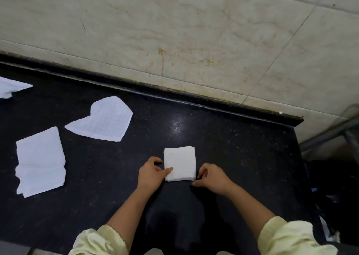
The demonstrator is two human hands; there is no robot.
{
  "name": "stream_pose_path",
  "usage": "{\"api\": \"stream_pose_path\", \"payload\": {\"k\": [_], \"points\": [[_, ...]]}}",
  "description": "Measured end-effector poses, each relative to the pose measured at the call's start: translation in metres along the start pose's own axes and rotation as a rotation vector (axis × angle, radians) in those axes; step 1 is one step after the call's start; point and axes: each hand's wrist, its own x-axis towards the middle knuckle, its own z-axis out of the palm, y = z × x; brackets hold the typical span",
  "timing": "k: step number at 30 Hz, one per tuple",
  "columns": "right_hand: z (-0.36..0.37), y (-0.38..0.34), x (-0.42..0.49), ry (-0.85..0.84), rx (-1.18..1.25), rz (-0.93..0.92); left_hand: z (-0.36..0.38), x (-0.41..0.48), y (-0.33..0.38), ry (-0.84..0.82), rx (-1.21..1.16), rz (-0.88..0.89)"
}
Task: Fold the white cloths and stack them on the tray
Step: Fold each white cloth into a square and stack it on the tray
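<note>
Now your folded cloth (179,163) lies flat as a small square on the dark bench (242,157), directly between your two hands. Your left grip (152,172) pinches the cloth's left edge, with the thumb laid on top. Your right grip (210,176) sits curled against the right edge; I cannot tell whether it holds the fabric. Well apart to the left lie a loosely folded cloth (39,161), an open cloth (101,121) and, at the far left, another cloth (11,87).
</note>
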Motion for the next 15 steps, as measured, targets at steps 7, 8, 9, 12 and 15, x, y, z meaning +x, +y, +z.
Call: {"api": "stream_pose_path", "payload": {"k": [7, 8, 9, 12, 15], "points": [[0.034, 0.001, -0.001, 0.195, -0.050, -0.026, 0.002, -0.001, 0.000, 0.022, 0.018, -0.010], [0.036, 0.000, -0.002, 0.215, -0.050, -0.024, 0.002, 0.000, 0.000, 0.022, 0.018, -0.011], [0.036, -0.001, -0.004, 0.237, -0.070, -0.035, 0.002, 0.000, 0.000, 0.022, 0.023, -0.012], [0.035, 0.001, -0.010, 0.280, -0.235, -0.102, 0.002, 0.001, 0.001, 0.024, 0.039, -0.017], [0.032, 0.008, -0.013, 0.276, -0.331, -0.142, 0.003, 0.002, 0.001, 0.035, 0.041, -0.020]]}}
